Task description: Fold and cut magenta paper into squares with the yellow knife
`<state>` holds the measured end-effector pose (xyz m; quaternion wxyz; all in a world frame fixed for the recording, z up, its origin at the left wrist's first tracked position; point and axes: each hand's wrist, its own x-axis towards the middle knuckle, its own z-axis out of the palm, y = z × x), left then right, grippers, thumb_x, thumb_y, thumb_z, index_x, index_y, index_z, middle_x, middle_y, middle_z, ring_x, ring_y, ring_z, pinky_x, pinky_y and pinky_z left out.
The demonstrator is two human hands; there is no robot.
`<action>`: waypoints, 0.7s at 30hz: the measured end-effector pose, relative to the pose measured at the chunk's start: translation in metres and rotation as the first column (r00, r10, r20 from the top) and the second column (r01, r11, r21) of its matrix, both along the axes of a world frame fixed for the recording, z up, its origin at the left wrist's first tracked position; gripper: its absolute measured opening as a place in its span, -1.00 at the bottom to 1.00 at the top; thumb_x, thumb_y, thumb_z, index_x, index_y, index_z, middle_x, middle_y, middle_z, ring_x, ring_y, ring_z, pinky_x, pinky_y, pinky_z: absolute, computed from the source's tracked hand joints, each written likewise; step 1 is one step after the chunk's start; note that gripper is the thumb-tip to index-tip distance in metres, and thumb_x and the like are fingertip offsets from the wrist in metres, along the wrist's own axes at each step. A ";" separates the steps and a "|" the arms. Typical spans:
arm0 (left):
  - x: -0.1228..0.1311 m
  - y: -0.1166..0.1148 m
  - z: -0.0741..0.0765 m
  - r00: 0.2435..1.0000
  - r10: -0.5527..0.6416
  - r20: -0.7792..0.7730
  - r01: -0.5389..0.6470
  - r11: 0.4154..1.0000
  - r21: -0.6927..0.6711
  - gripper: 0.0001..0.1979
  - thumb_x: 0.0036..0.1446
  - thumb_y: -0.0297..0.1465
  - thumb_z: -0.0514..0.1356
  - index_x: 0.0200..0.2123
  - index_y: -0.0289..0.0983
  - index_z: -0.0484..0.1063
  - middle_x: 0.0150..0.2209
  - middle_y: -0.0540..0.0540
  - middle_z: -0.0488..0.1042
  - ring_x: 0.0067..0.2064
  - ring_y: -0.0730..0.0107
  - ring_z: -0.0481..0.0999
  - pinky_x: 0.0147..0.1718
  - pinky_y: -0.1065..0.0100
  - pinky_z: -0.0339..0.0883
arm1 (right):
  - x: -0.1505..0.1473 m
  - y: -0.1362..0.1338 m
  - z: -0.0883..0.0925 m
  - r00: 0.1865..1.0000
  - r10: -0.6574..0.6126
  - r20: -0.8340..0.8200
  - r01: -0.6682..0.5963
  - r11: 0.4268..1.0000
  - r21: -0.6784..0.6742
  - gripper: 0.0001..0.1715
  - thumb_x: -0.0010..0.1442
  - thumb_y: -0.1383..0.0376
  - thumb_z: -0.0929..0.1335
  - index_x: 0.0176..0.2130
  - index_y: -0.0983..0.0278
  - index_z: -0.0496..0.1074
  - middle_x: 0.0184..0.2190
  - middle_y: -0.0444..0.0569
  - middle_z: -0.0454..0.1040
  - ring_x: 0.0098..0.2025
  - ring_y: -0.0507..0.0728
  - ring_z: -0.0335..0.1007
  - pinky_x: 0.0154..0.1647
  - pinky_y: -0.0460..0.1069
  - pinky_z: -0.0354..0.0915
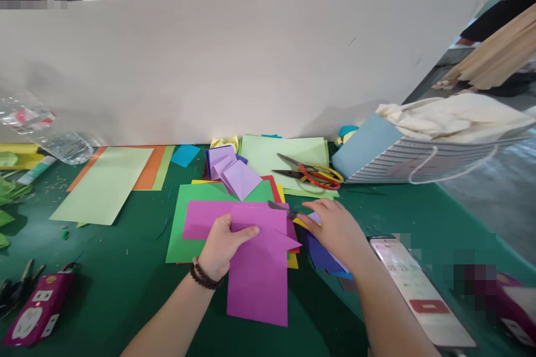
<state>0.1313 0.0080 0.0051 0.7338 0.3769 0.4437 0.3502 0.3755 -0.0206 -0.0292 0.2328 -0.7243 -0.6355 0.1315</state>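
My left hand (pixel 224 248) pinches the left edge of a magenta paper sheet (pixel 259 273) that lies over a green sheet (pixel 186 217) on the green table. A bead bracelet sits on that wrist. My right hand (pixel 333 228) is closed round scissors (pixel 281 209), whose dark blades point left at the top edge of the magenta sheet. Under the right hand lie dark blue and yellow paper pieces (pixel 320 256). A pile of small lilac paper squares (pixel 232 173) rests just behind the green sheet.
Red-and-yellow scissors (pixel 316 174) lie on pale green paper at the back. A striped bag (pixel 419 153) stands at right, a phone (pixel 419 290) near my right forearm. A plastic bottle (pixel 46 136), pale green and orange sheets (pixel 109 181) and a magenta power strip (pixel 37 309) lie left. A white partition (pixel 251 61) closes the back.
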 end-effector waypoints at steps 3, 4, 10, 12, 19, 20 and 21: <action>-0.004 -0.004 -0.016 0.998 0.069 0.002 -0.069 0.998 -0.006 -0.64 -0.21 -0.30 0.48 -0.31 -0.31 0.55 -0.34 -0.11 0.62 -0.34 0.28 0.60 -0.30 0.29 0.48 | -0.021 0.000 0.017 0.980 0.080 -0.184 -0.091 0.994 -0.054 -0.55 0.28 0.01 0.20 -0.08 0.19 0.48 -0.14 0.04 0.53 -0.15 0.17 0.45 -0.20 0.03 0.35; -0.005 -0.004 -0.020 0.996 0.092 -0.001 -0.092 0.996 0.000 -0.63 -0.20 -0.30 0.48 -0.28 -0.30 0.55 -0.31 -0.11 0.63 -0.31 0.27 0.60 -0.27 0.28 0.48 | -0.030 0.000 0.020 0.964 0.111 -0.241 -0.135 0.987 -0.084 -0.56 0.26 0.00 0.22 -0.10 0.18 0.50 -0.19 0.00 0.56 -0.21 0.14 0.48 -0.25 0.00 0.37; -0.012 0.000 -0.039 0.980 0.168 -0.104 -0.164 0.985 0.046 -0.62 -0.12 -0.17 0.42 -0.31 -0.32 0.53 -0.33 -0.14 0.61 -0.30 0.21 0.59 -0.27 0.23 0.48 | -0.042 0.001 0.005 0.890 0.162 -0.425 -0.264 0.945 -0.193 -0.59 0.18 0.01 0.31 -0.50 0.23 0.46 -0.63 -0.15 0.46 -0.59 0.05 0.38 -0.58 -0.08 0.27; -0.014 0.004 -0.042 0.964 0.205 -0.169 -0.191 0.977 0.092 -0.62 -0.03 -0.08 0.34 -0.35 -0.31 0.52 -0.38 -0.11 0.59 -0.30 0.19 0.58 -0.29 0.23 0.46 | -0.031 0.002 0.002 0.894 0.146 -0.424 -0.234 0.958 -0.164 -0.58 0.19 0.01 0.31 -0.50 0.23 0.46 -0.65 -0.15 0.44 -0.60 0.04 0.37 -0.59 -0.09 0.26; -0.020 0.002 -0.039 0.811 0.477 -0.338 -0.227 0.789 0.571 -0.46 -0.04 -0.25 0.38 0.04 -0.21 0.44 0.18 -0.18 0.34 0.25 0.01 0.22 0.22 0.06 0.08 | -0.015 -0.009 0.007 0.947 0.138 -0.290 -0.060 0.963 0.263 -0.72 0.22 0.13 0.32 -0.41 0.20 0.52 -0.52 -0.10 0.54 -0.51 0.05 0.46 -0.52 -0.08 0.35; -0.020 -0.001 -0.038 0.774 0.547 -0.319 -0.206 0.693 0.691 -0.47 0.03 -0.27 0.34 0.10 -0.19 0.40 0.24 -0.18 0.26 0.30 0.03 0.14 0.25 0.06 0.01 | -0.017 -0.013 0.007 0.955 0.142 -0.259 -0.048 0.940 0.339 -0.78 0.20 0.16 0.35 -0.41 0.18 0.53 -0.50 -0.09 0.56 -0.48 0.06 0.48 -0.48 -0.07 0.39; -0.021 -0.005 -0.036 0.755 0.590 -0.287 -0.180 0.607 0.774 -0.51 0.11 -0.29 0.28 0.14 -0.17 0.38 0.25 -0.18 0.24 0.31 0.05 0.12 0.26 0.06 0.00 | -0.018 -0.016 0.006 0.961 0.147 -0.234 -0.041 0.914 0.403 -0.84 0.17 0.19 0.38 -0.41 0.15 0.53 -0.48 -0.10 0.57 -0.45 0.07 0.50 -0.42 -0.06 0.42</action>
